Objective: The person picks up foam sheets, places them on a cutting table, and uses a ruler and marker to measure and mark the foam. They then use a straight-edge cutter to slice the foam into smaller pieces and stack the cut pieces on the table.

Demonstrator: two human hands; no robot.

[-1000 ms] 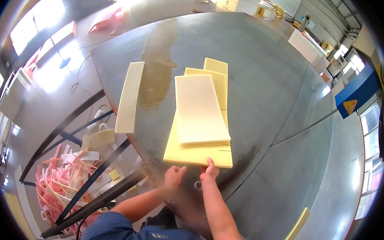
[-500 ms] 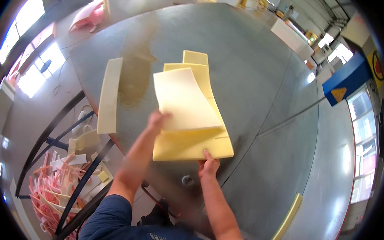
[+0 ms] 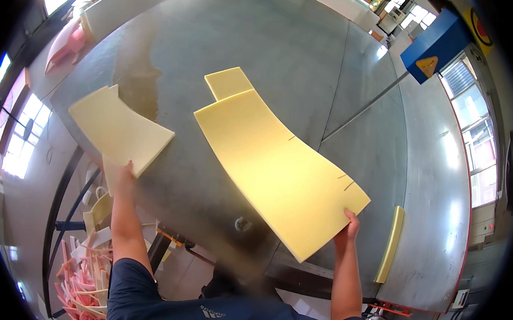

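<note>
My left hand (image 3: 124, 176) grips the near edge of a pale cream foam sheet (image 3: 121, 122), held over the table's left side. A longer pale foam strip (image 3: 109, 178) shows in part beneath that sheet. In my right hand (image 3: 348, 226) is the near right corner of a large yellow foam sheet (image 3: 268, 160), thumb on top. This sheet has curved sides and a few short dark marks along its right edge. A smaller yellow foam piece (image 3: 230, 81) pokes out from under its far end; the rest of that piece is hidden.
A grey metal table (image 3: 245, 31) spreads beneath the foam. From a blue housing (image 3: 436, 45) a thin rod (image 3: 364, 109) slants down to the tabletop. A narrow yellow foam strip (image 3: 390, 245) lies at right. Pink and white foam scraps (image 3: 85, 275) are heaped at lower left.
The cream sheet has come off the yellow one and moved left, over the pale strip. The yellow sheet has turned and shifted right with my right hand. My view has shifted too.
</note>
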